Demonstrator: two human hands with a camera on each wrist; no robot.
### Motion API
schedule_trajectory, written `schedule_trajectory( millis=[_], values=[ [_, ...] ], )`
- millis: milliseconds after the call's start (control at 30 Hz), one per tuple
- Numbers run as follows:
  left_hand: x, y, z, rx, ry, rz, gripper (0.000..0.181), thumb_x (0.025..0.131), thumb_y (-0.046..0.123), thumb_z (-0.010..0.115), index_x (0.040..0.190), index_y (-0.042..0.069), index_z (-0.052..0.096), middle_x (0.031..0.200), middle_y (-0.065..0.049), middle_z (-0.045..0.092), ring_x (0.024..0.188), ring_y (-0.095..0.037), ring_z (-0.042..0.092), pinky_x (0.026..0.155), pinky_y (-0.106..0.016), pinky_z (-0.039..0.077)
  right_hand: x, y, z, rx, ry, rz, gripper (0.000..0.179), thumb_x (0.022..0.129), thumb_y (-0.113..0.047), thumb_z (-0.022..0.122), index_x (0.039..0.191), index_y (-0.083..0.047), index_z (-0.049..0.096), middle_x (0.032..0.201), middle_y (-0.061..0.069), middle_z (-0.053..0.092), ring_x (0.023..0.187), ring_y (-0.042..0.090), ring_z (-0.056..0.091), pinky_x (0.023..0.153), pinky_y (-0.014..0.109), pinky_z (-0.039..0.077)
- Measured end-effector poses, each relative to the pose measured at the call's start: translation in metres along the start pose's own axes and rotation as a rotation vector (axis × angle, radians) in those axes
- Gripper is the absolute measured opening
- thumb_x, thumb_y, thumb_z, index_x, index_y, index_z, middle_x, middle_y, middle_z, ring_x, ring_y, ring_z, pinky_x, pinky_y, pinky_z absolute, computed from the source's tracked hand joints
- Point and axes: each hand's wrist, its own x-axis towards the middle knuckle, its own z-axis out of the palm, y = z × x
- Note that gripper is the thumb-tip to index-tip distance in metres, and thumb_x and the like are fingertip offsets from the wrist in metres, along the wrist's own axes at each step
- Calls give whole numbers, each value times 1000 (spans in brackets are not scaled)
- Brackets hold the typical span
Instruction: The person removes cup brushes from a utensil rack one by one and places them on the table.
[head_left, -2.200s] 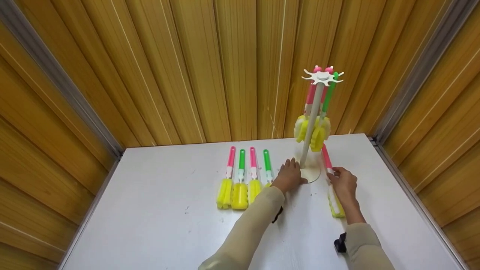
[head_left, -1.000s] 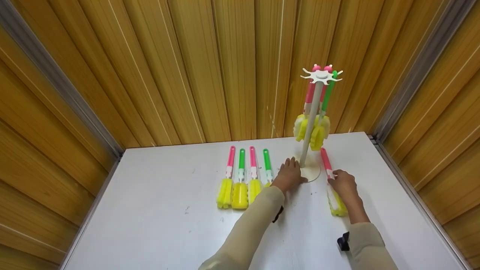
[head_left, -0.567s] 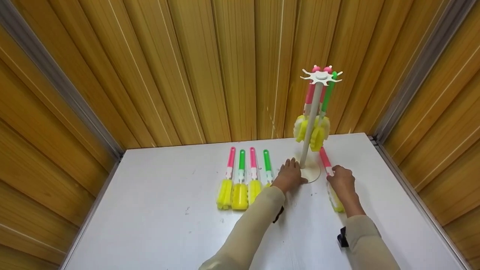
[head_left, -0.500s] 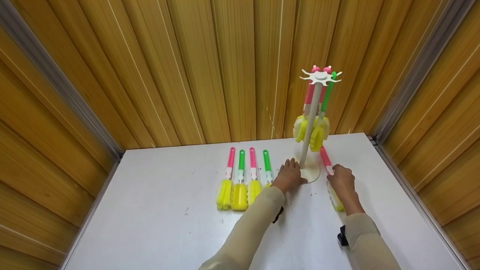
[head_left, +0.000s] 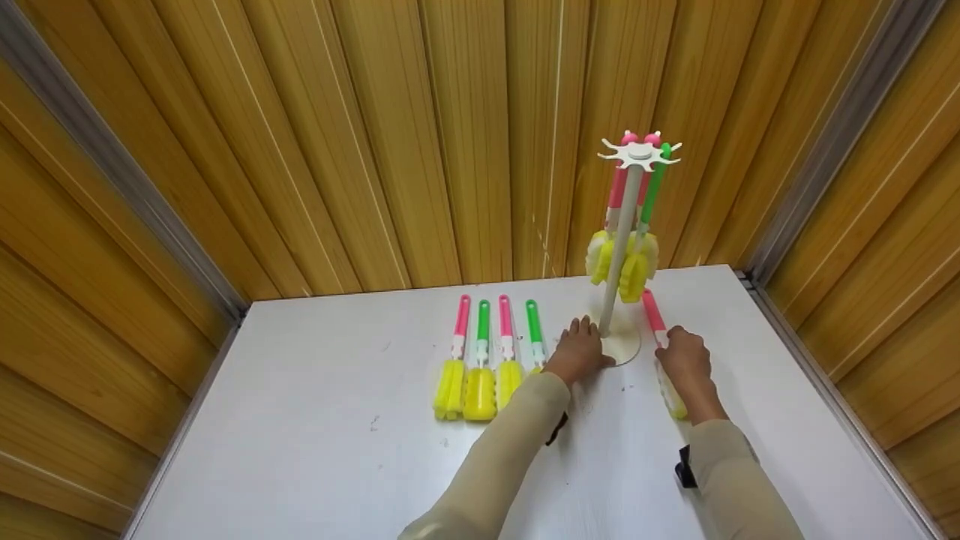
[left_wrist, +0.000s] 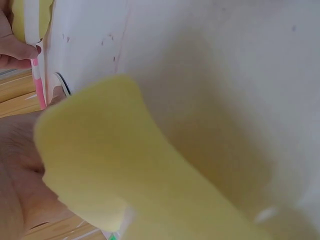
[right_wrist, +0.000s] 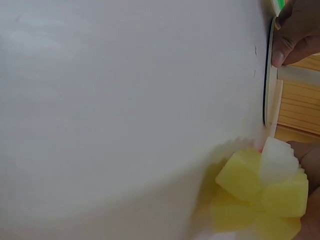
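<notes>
My right hand [head_left: 686, 366] pinches a sponge cup brush with a pink handle [head_left: 654, 311], at the white-and-pink neck, right of the stand. Its yellow-and-white sponge head [right_wrist: 260, 192] shows close up in the right wrist view, the end towards the camera. My left hand [head_left: 577, 354] lies on the round base [head_left: 624, 349] of a white rack stand [head_left: 621, 251], fingers straight beside the pole, thumb on the base rim. Two pink-handled brushes [head_left: 617, 187] and a green-handled brush [head_left: 654, 199] hang from the rack's hooked top [head_left: 639, 154].
Several sponge brushes, pink [head_left: 461, 319] and green [head_left: 484, 322], lie in a row on the white table [head_left: 315, 420] left of the stand. My left forearm partly covers the rightmost one. Wood-patterned walls [head_left: 465, 150] stand behind and at both sides.
My right hand and the brush have moved slightly away from me; over the last second the handle tip has shifted forward and less of the sponge shows. The left hand has stayed on the base.
</notes>
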Motion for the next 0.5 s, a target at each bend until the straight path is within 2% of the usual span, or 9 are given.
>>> schedule_trajectory(
  millis=[167, 267, 367, 500],
  values=[
    [2, 0, 0, -2, -9, -13, 85, 95, 59, 59, 161, 13, 29, 168, 1, 25, 155, -17, 21, 124, -32, 23, 0, -3, -3, -40, -39, 25, 46, 99, -13, 59, 134, 15, 49, 125, 37, 59, 108, 53, 61, 86, 64, 53],
    [2, 0, 0, -6, -18, -13, 85, 95, 59, 58, 161, 14, 28, 168, 1, 24, 155, -17, 20, 124, -32, 22, 0, -8, -8, -50, -36, 36, 48, 101, -15, 58, 138, 13, 48, 123, 35, 59, 109, 50, 61, 88, 63, 53],
    [0, 0, -2, -15, -17, -3, 84, 96, 58, 59, 161, 13, 29, 168, 0, 24, 155, -18, 21, 123, -33, 23, 0, -14, -14, -43, -5, 29, 47, 101, -15, 57, 139, 11, 49, 123, 35, 59, 110, 48, 61, 89, 61, 53],
    [-4, 0, -4, -16, -6, 7, 83, 96, 56, 59, 160, 11, 31, 167, -1, 26, 154, -20, 22, 123, -34, 24, -2, -25, -24, -35, 81, -9, 43, 100, -12, 57, 138, 9, 52, 123, 33, 59, 113, 49, 60, 90, 61, 53]
  ],
)
